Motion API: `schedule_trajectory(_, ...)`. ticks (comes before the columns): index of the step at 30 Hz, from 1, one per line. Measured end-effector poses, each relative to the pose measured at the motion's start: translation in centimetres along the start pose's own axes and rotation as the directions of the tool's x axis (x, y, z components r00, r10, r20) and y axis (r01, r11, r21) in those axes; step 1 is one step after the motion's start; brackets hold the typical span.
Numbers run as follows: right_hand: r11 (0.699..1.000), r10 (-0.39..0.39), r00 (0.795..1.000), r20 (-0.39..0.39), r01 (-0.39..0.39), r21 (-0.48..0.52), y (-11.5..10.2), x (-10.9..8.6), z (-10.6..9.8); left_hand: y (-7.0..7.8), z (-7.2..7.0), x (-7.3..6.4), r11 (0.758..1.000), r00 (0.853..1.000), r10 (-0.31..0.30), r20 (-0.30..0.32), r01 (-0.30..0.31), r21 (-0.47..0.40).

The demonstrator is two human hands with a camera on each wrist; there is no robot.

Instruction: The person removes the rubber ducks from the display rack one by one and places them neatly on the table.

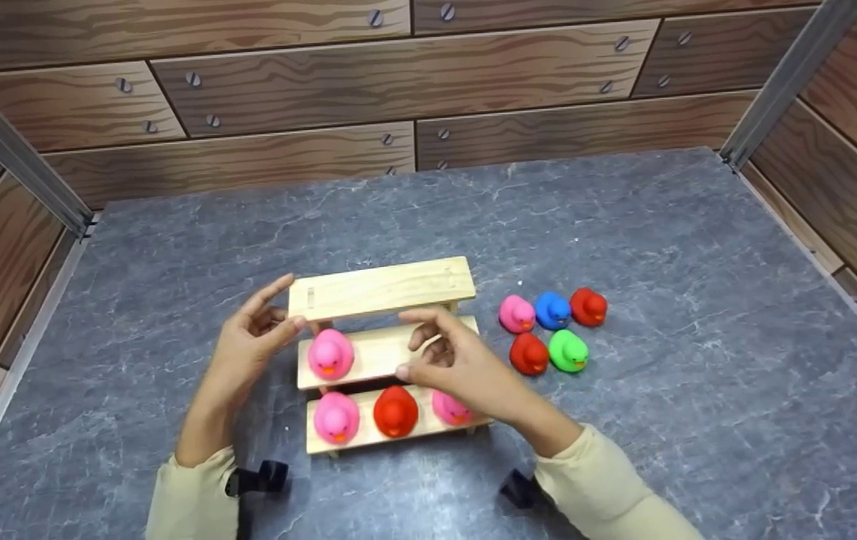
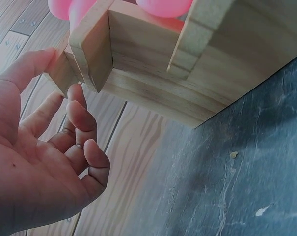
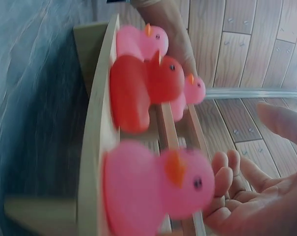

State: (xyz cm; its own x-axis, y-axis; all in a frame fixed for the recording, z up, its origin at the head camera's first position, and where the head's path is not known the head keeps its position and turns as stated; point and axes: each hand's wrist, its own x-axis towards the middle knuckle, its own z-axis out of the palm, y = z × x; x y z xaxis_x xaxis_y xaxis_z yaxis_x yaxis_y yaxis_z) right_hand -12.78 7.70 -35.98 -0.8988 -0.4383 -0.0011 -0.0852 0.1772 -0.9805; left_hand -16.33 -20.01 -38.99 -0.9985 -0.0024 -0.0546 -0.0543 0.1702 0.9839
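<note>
A three-tier wooden stand point(image 1: 383, 288) stands on the grey surface. My left hand point(image 1: 242, 352) is at the left end of its top tier, thumb at the front corner and index finger at the back; in the left wrist view these two fingers pinch the plank end point(image 2: 62, 73). Over the right part of the middle tier hovers my right hand point(image 1: 473, 371), fingers loosely bent, holding nothing. One pink rubber duck point(image 1: 331, 355) sits at the middle tier's left. The bottom tier bears a pink duck point(image 1: 336, 418), a red duck point(image 1: 395, 412) and another pink duck point(image 1: 449, 407), partly hidden by my right hand.
Right of the stand, loose ducks lie grouped on the surface: pink point(image 1: 516, 313), blue point(image 1: 552, 310), red point(image 1: 588, 307), another red point(image 1: 529, 354) and green point(image 1: 568, 351). Wood-patterned walls point(image 1: 398, 82) enclose the back and sides.
</note>
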Motion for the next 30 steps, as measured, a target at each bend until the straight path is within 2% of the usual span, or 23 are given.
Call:
schedule_trajectory(8,1.0,-0.011,1.0,0.028,0.011,-0.005,-0.1,0.6,1.8,0.0,0.0,0.0,1.0,1.0,0.003,-0.001,-0.003,0.01)
schedule_trajectory(17,0.999,-0.016,1.0,0.018,0.017,-0.037,-0.4,1.8,3.9,0.1,0.0,-0.1,0.999,1.0,0.011,0.007,-0.011,0.031)
schedule_trajectory(24,0.992,0.024,1.0,-0.001,-0.024,-0.123,-0.8,2.5,5.2,0.0,-0.1,-0.1,1.0,1.0,0.017,0.005,-0.017,0.018)
schedule_trajectory(30,0.965,0.049,0.998,-0.04,-0.058,-0.256,-1.0,2.8,5.7,0.0,0.0,-0.1,1.0,1.0,0.014,0.003,-0.014,0.01)
